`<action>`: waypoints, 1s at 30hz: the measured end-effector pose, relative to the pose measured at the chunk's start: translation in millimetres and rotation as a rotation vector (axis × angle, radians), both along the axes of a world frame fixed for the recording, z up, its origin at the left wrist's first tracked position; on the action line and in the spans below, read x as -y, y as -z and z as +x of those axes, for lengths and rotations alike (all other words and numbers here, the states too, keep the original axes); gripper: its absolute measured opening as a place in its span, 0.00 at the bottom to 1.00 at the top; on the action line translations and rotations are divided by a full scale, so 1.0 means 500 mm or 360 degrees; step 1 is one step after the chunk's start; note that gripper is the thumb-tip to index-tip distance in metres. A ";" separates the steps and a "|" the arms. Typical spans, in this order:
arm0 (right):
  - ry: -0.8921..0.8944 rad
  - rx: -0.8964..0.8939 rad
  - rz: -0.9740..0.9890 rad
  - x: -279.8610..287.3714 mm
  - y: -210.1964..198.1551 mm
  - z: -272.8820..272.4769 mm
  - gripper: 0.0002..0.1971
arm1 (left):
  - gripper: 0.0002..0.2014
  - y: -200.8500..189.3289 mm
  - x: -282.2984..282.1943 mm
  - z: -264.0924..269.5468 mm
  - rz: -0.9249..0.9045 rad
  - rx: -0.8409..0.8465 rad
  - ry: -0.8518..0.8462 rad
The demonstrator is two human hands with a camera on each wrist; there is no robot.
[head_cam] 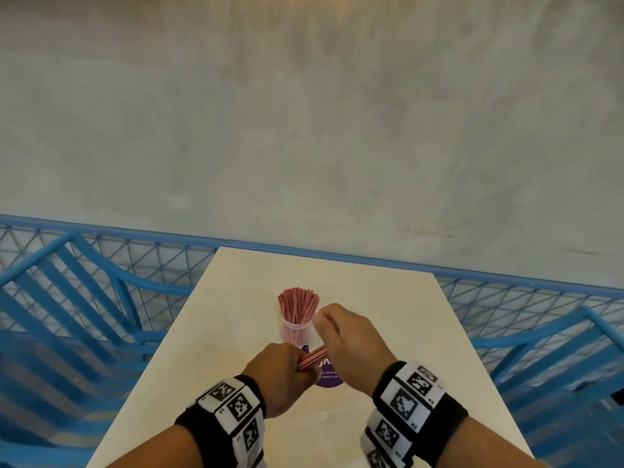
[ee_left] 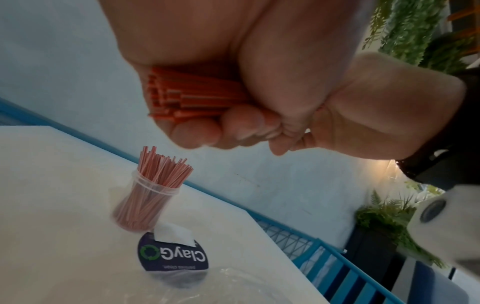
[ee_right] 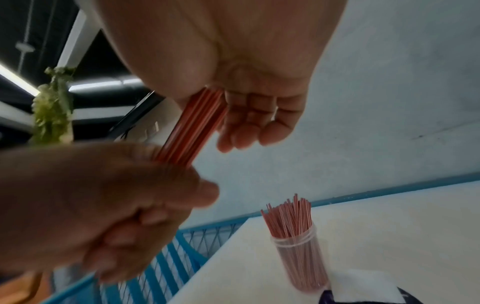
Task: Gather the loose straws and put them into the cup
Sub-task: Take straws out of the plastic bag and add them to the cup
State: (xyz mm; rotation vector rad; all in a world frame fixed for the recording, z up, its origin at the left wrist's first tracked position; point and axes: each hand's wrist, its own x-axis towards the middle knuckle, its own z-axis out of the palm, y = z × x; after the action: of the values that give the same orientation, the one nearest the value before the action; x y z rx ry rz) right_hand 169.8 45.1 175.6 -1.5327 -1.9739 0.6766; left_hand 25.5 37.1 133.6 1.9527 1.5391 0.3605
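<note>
One bundle of red-striped sticks [head_cam: 312,358], held by left grip [head_cam: 280,369] and right grip [head_cam: 351,336]; one jar [head_cam: 297,327] just beyond them; purple disc [head_cam: 329,379] beneath, on counter [head_cam: 405,332].

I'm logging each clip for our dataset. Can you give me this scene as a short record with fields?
left hand: grips one end of the stirrer bundle in a fist
right hand: holds the bundle's other end between thumb and fingers
jar: clear, upright on the table, full of like stirrers, untouched
purple label: round, on the table by the jar, a tissue overlapping it
blue chairs: either side of the table
</note>
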 end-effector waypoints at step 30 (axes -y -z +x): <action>-0.0472 0.1072 -0.1035 0.011 0.123 -0.024 0.16 | 0.23 -0.111 -0.028 0.077 -0.0204 0.1906 -0.0343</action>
State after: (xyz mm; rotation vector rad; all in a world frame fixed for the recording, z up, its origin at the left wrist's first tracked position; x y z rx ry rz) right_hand 157.8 39.7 114.2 -2.0575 -2.6904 1.1138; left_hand 64.0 51.2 189.4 1.0400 0.8908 1.2076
